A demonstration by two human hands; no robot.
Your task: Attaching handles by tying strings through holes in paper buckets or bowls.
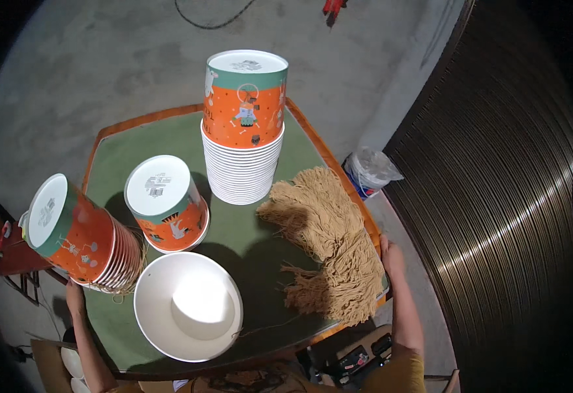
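While left hand [75, 300] and right hand [393, 258] lie at its side edges, grips unclear, orange-rimmed green bench [117, 157], grey floor [103, 72], ribbed shutter [496, 164].

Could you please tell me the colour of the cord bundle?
The cord bundle is tan, as the head view shows.

Right hand [392, 257] beside tan cord [332, 229]

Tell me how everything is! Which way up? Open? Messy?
Back bucket stack: upside down, nested.
Left bucket stack: upside down, nested.
Middle bucket: upside down.
Front white bucket: mouth up, looks empty.
Tan strings: loosely heaped on the table.
Left hand: at the table's edge, grip unclear.
Right hand: likewise.
Floor bucket: upright.
Ribbed shutter: looks lowered.
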